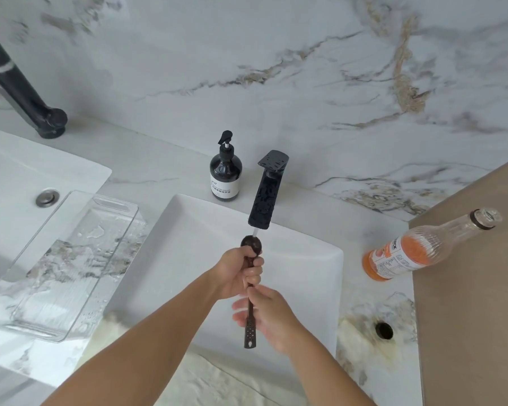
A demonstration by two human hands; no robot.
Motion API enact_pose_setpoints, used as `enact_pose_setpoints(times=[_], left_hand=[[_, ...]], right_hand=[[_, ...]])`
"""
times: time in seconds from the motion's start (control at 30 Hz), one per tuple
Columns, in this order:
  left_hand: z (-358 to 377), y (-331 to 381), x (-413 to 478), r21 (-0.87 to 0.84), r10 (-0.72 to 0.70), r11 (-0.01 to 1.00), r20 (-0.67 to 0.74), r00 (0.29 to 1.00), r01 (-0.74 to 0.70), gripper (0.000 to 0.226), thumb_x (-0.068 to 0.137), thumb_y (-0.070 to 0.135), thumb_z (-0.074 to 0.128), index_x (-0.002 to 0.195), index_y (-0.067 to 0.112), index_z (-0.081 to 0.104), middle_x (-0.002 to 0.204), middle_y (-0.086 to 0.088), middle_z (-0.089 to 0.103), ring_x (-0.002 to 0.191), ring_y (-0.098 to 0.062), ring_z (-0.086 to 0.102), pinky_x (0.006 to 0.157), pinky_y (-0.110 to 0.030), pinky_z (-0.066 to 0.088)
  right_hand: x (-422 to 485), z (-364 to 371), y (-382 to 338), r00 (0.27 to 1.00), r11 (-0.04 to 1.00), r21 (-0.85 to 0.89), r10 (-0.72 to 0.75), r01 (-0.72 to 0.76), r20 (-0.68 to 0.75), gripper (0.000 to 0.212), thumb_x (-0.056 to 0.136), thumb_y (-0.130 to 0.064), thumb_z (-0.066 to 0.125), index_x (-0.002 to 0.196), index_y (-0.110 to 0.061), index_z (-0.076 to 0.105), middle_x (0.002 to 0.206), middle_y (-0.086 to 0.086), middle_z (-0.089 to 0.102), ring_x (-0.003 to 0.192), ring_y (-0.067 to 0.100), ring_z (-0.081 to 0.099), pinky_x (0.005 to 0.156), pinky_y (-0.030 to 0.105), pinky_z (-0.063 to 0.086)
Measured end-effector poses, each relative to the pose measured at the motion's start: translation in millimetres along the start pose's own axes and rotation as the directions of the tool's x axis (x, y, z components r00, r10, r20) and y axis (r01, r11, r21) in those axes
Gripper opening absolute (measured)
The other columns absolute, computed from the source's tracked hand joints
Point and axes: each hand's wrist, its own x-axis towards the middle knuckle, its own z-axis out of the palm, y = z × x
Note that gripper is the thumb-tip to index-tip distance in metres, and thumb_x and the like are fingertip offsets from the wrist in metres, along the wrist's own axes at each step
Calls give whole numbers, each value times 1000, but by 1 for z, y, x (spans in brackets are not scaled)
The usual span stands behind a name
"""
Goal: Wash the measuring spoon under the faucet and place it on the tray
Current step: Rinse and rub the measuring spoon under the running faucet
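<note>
A dark brown measuring spoon (250, 332) with a long perforated handle is held over the white sink (305, 259), its round bowl right under the spout of the black faucet (264, 194). A thin stream of water falls onto the bowl. My left hand (238, 273) is wrapped around the upper handle just below the bowl. My right hand (264, 315) pinches the handle lower down, slightly blurred. A clear plastic tray (35, 315), wet with droplets, lies on the counter to the left of the sink.
A dark soap pump bottle (225, 174) stands behind the sink, left of the faucet. A glass bottle with orange drink (417, 250) lies tilted at the right. A second sink (27, 171) and black faucet (18, 89) are at the far left. A round hole (384, 330) is in the counter.
</note>
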Motion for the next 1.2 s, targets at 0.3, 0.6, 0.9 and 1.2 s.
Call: enact_pose_setpoints(times=[0.3, 0.6, 0.9, 1.2], left_hand=[[-23, 12, -10, 309, 56, 944, 190, 980, -114, 28, 100, 8, 48, 94, 3, 75, 99, -16, 71, 72, -18, 60, 79, -33, 56], [-20, -1, -19, 728, 321, 670, -109, 941, -145, 43, 101, 33, 44, 68, 10, 60, 43, 8, 40, 37, -11, 24, 39, -18, 18], [-4, 8, -30, 434, 228, 881, -46, 973, -186, 39, 103, 33, 40, 82, 9, 61, 52, -1, 32, 41, -10, 16, 35, -16, 15], [2, 1, -30, 248, 230, 952, -193, 954, -179, 22, 98, 28, 55, 87, 8, 56, 63, -4, 47, 40, -10, 33, 36, -19, 27]], right_hand=[[50, -22, -72, 970, 972, 50, -223, 229, -101, 22, 88, -1, 65, 109, -7, 70, 87, 12, 75, 62, 20, 71, 66, 33, 60], [65, -17, -66, 982, 979, 142, -128, 147, -137, 27, 79, 19, 63, 97, 1, 72, 86, 18, 73, 69, 30, 74, 69, 36, 63], [63, -8, -79, 984, 867, 478, -174, 141, 25, 44, 81, 21, 41, 111, 2, 67, 93, 19, 68, 81, 28, 61, 43, 26, 43], [52, -19, -87, 954, 922, 334, -256, 194, 153, 21, 90, 12, 52, 104, 2, 65, 99, 20, 65, 89, 31, 63, 75, 32, 55]])
